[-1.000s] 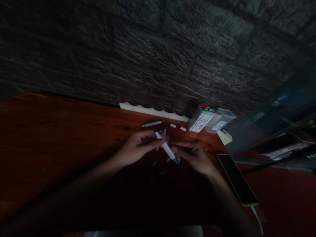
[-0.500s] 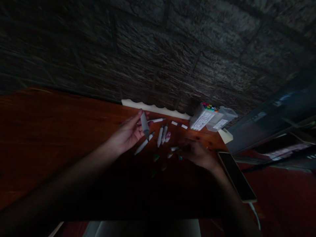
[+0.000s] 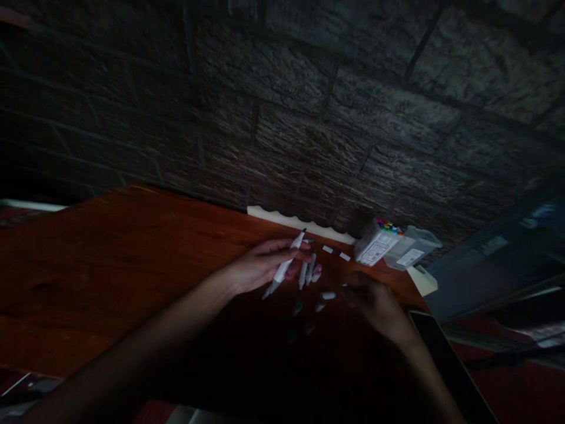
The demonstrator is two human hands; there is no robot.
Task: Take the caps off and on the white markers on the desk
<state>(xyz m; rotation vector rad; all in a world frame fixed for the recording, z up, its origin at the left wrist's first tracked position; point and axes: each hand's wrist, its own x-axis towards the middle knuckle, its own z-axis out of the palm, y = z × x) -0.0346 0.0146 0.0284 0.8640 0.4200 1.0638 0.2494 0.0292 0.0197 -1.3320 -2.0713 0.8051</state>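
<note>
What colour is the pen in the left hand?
The pen is white with a dark tip, held in the left hand; seen in the head view.

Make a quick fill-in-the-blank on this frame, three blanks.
1. The left hand holds a white ____ in its fingers.
2. Loose caps lie on the wooden ____ near the right hand.
3. The box of markers stands beside a clear plastic ____.
Missing: marker; table; container.
</note>
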